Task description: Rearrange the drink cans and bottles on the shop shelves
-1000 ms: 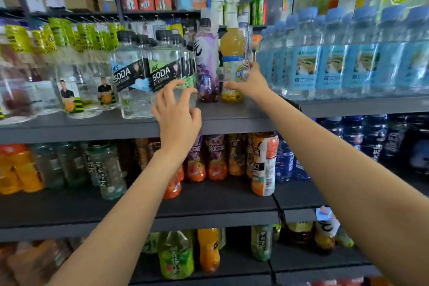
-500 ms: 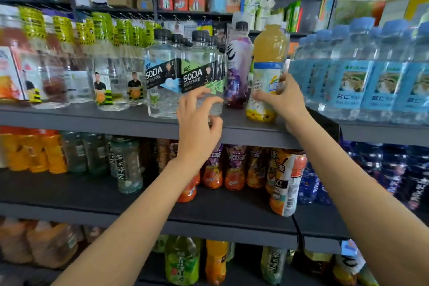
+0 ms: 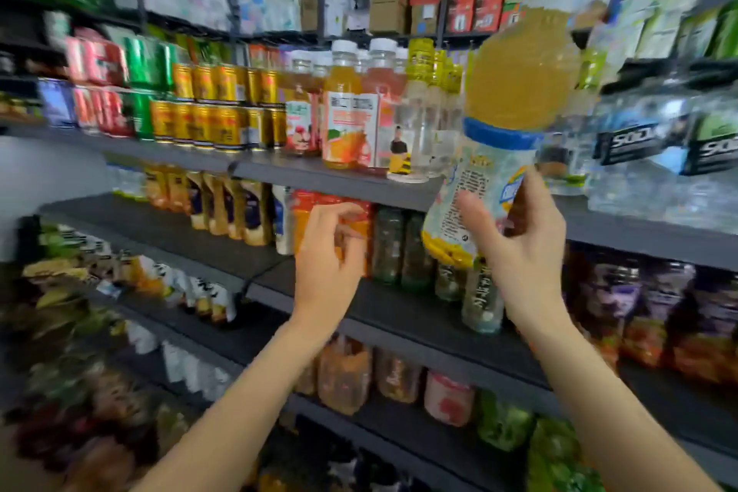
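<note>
My right hand grips the lower half of an orange juice bottle with a blue-banded white label, holding it tilted in the air in front of the upper shelf. My left hand hovers empty, fingers loosely curled and apart, in front of the orange bottles on the second shelf. Clear soda bottles with black labels stand on the upper shelf to the right, behind the lifted bottle. The view is blurred.
Stacked gold, green and red cans fill the upper shelf at left, with white-capped juice bottles beside them. Lower shelves hold purple bottles, pouches and green bottles. Cartons sit on top.
My right hand has lifted the orange juice bottle off the upper shelf and carried it left. My left hand dropped from the soda bottles. The view swung left.
</note>
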